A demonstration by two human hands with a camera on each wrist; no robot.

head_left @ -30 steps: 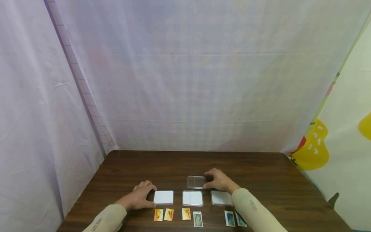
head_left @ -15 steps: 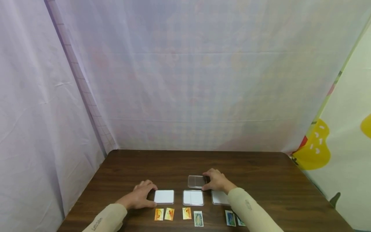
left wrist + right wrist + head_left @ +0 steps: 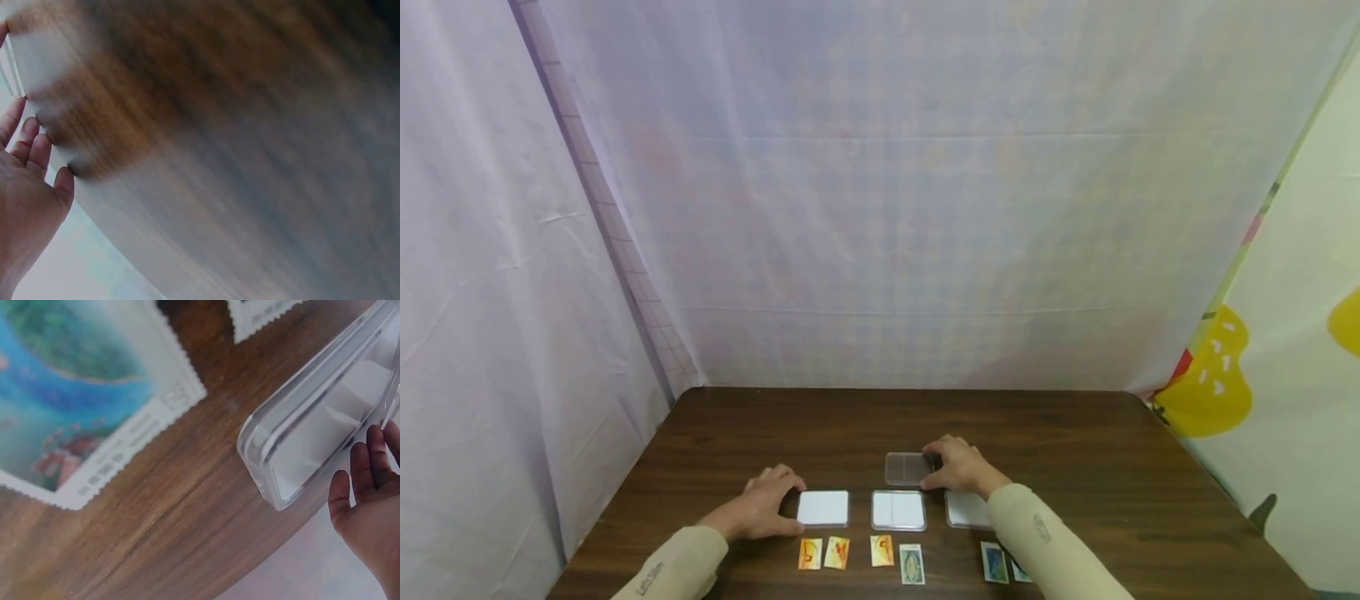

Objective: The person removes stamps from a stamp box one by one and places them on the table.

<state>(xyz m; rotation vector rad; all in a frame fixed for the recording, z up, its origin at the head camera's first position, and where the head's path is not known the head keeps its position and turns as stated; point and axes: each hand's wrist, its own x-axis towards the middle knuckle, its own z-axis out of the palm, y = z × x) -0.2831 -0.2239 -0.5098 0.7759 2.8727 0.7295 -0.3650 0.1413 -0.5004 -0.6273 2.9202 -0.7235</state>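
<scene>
In the head view, my left hand (image 3: 762,504) holds the left end of a clear plastic case (image 3: 823,508) with a white insert, thumb and forefinger at its two left corners. In the left wrist view, the left hand's other fingers (image 3: 39,153) touch the wood. My right hand (image 3: 958,467) holds the right end of a clear lid (image 3: 904,469) between thumb and forefinger, behind the middle case (image 3: 898,510). That case has a white insert with a dividing line. A third case (image 3: 967,510) lies under the right forearm, partly hidden.
Along the front of the brown table (image 3: 820,425) lie orange stamps (image 3: 837,552), a green-grey stamp (image 3: 912,564) and blue-green stamps (image 3: 994,562), one of them partly under the right sleeve. White curtains (image 3: 880,208) hang behind the table.
The right hand has shifted slightly left over the lid's right end, and its forearm covers more of the third case and the rightmost stamp. The left hand stays in place.
</scene>
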